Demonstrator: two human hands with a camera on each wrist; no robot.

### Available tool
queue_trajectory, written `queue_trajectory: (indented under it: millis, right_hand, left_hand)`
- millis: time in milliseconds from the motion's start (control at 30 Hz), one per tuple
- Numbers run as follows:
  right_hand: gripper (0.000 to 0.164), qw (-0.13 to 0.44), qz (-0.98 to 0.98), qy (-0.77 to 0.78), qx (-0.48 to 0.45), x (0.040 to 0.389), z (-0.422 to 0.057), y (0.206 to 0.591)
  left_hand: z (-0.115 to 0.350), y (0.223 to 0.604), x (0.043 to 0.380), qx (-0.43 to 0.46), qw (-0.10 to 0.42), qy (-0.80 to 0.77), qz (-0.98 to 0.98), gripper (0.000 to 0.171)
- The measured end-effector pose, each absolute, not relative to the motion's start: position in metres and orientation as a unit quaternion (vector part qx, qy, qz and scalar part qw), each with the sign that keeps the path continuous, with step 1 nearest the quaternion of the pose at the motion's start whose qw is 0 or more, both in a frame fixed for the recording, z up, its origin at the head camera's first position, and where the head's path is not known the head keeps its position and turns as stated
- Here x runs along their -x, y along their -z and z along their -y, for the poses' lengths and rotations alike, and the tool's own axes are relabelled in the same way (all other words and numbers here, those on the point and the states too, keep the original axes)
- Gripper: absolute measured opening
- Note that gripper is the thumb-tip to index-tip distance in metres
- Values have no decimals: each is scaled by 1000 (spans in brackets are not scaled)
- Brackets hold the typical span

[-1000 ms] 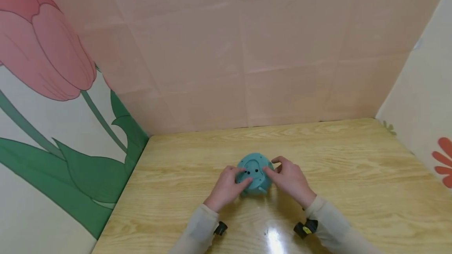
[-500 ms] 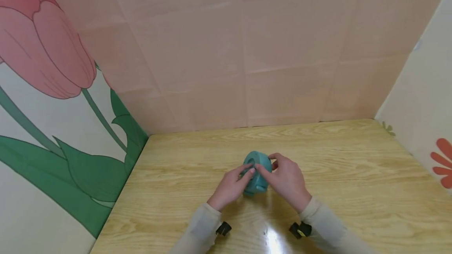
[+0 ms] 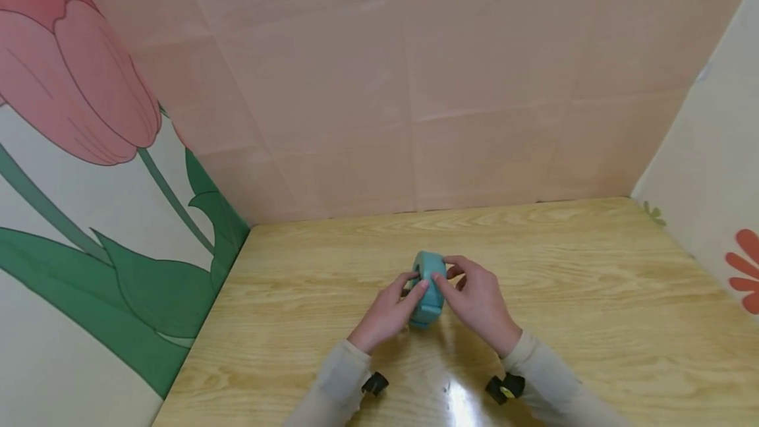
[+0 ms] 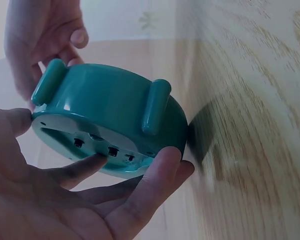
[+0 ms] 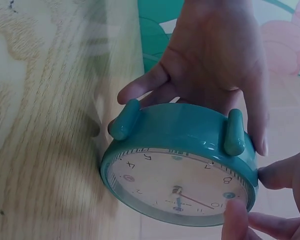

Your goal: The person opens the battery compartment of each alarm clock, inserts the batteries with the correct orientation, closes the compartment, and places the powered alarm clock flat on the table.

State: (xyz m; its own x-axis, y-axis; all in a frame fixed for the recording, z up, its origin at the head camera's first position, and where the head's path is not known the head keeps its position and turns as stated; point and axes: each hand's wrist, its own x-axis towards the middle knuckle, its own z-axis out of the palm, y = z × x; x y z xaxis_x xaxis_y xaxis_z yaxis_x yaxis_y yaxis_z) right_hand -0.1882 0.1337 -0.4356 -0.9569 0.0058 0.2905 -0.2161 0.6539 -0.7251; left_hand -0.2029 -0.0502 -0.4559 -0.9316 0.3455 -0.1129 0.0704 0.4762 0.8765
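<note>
Both hands hold a teal round alarm clock [image 3: 431,303] between them, turned nearly edge-on in the head view. My left hand [image 3: 384,319] grips it from the back, with a finger near the small black knobs [image 4: 112,151] there. On the dial side, my right hand [image 3: 481,305] pinches the rim, one fingertip over the dial in the right wrist view. That view shows the white dial [image 5: 155,182] with numerals and hands. Two stubby feet [image 4: 157,106] stick out of the casing toward the wrists. Whether the lower rim touches the table cannot be told.
A light wood-grain table [image 3: 308,269] lies beneath the hands. A pink-beige sheet [image 3: 332,97] hangs behind it. At left stands a panel with a printed tulip [image 3: 107,84], at right a white panel [image 3: 723,143]. A black wrist camera [image 3: 375,384] hangs under the left sleeve.
The alarm clock has turned from its back facing up to nearly edge-on, its back now toward the left. My right hand has shifted slightly left with it.
</note>
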Motion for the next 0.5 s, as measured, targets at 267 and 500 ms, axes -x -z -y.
queue_trajectory:
  millis: [267,500]
  right_hand:
    - [41,120,893,-432,-49,189,-135,438]
    - [36,140,881,-448,-56,187,-132,439]
  left_hand:
    - [54,455,204,-109,167,-507,-838,71]
    - [54,457,204,-113,189,-550,-805,69]
